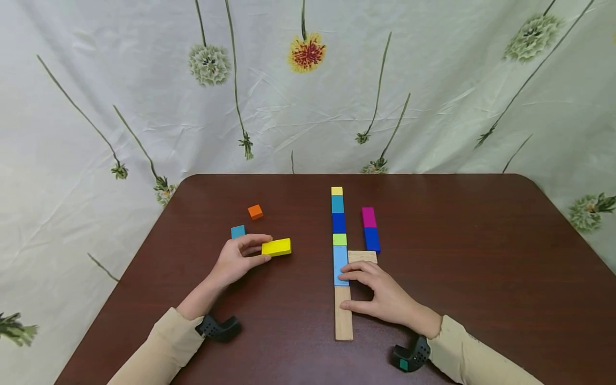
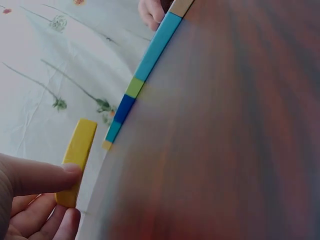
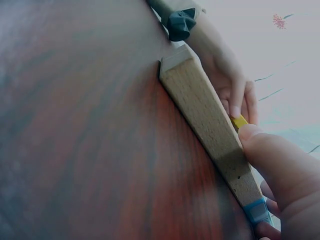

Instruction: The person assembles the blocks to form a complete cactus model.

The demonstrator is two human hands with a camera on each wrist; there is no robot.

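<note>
My left hand (image 1: 240,255) pinches a yellow block (image 1: 276,247) between thumb and fingers, left of a long row of blocks. In the left wrist view the thumb lies against the side of this yellow block (image 2: 79,150). Over the near part of the row is my right hand (image 1: 380,291), its fingertips at the light blue block (image 1: 340,259) and its thumb at the plain wooden block (image 1: 344,326). Close up in the right wrist view, the thumb lies by the upper edge of that wooden block (image 3: 200,110). Part of the fingers is hidden there.
Farther along the row come lime (image 1: 339,239), dark blue (image 1: 339,223), teal (image 1: 338,203) and pale yellow (image 1: 337,191) blocks. Beside it lie another wooden block (image 1: 362,256), a blue block (image 1: 372,239) and a magenta block (image 1: 368,217). Orange (image 1: 255,212) and blue (image 1: 238,231) blocks sit left.
</note>
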